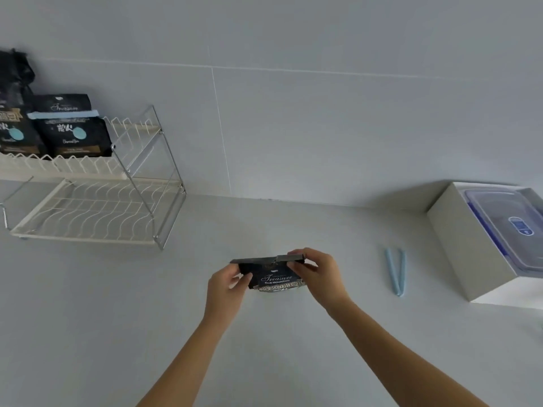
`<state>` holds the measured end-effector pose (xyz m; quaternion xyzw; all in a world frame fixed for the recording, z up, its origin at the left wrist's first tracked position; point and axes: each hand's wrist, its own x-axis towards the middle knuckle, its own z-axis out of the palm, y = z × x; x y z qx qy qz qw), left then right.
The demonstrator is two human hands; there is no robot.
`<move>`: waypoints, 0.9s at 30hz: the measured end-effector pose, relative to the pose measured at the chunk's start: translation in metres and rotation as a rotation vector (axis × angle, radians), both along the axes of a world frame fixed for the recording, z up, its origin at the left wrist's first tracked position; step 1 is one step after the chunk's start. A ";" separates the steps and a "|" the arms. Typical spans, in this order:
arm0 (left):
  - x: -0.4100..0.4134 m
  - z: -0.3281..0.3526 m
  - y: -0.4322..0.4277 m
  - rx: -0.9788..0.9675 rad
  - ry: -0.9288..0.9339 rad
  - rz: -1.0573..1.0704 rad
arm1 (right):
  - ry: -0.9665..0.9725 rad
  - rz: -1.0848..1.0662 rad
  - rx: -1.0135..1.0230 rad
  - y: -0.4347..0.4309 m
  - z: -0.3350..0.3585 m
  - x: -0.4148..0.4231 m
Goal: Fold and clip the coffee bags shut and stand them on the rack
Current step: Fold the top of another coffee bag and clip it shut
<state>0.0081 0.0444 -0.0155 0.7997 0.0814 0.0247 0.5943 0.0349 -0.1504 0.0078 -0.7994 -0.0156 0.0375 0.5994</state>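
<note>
A black coffee bag (pixel 274 279) with white lettering stands on the counter in the middle of the view. My left hand (pixel 226 284) pinches its left side and my right hand (pixel 318 273) grips its top right edge, where the top strip is bent over. A light blue sealing clip (pixel 396 271) lies open in a V on the counter to the right, apart from both hands. On the upper shelf of the white wire rack (pixel 97 210) at the left stand a black bag (pixel 73 127) closed with a blue clip and another black bag (pixel 14 113) beside it.
A white box (pixel 458 239) holding a clear lidded container (pixel 505 227) sits at the right, against the tiled wall. The rack's lower shelf holds nothing. Bare counter stretches between the rack and my hands.
</note>
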 end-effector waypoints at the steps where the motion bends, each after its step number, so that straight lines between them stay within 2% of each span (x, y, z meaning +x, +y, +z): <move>1: 0.000 0.001 -0.006 0.013 -0.030 0.005 | -0.067 0.002 -0.017 -0.005 0.001 0.000; 3: 0.005 0.005 -0.026 0.023 -0.068 0.001 | -0.123 -0.011 -0.055 -0.022 0.002 0.001; 6: 0.006 0.007 -0.047 0.090 -0.111 -0.006 | -0.029 0.031 -0.235 -0.040 -0.001 0.005; 8: 0.002 0.003 -0.061 0.087 -0.177 0.043 | -0.094 0.037 -0.312 -0.055 -0.005 0.001; 10: 0.004 0.004 -0.069 0.020 -0.208 0.046 | -0.168 0.014 -0.279 -0.066 -0.004 0.000; 14: 0.016 0.001 -0.082 -0.027 -0.030 -0.055 | 0.010 0.094 -0.373 -0.082 -0.006 0.007; 17: 0.023 0.004 -0.085 -0.028 -0.064 -0.055 | -0.074 0.059 -0.374 -0.088 -0.007 0.010; 21: 0.032 0.006 -0.094 0.037 0.000 -0.096 | -0.048 0.053 -0.417 -0.093 -0.008 0.017; 23: 0.032 0.003 -0.097 0.097 -0.077 -0.061 | -0.092 0.039 -0.369 -0.098 -0.008 0.018; 24: 0.032 0.003 -0.098 0.100 -0.107 -0.065 | -0.067 0.034 -0.263 -0.100 -0.008 0.016; 25: 0.031 -0.001 -0.097 0.086 -0.095 -0.073 | 0.007 0.048 -0.142 -0.102 -0.012 0.013; 27: 0.029 -0.012 -0.100 0.048 -0.011 -0.031 | 0.156 0.068 -0.074 -0.104 -0.019 0.008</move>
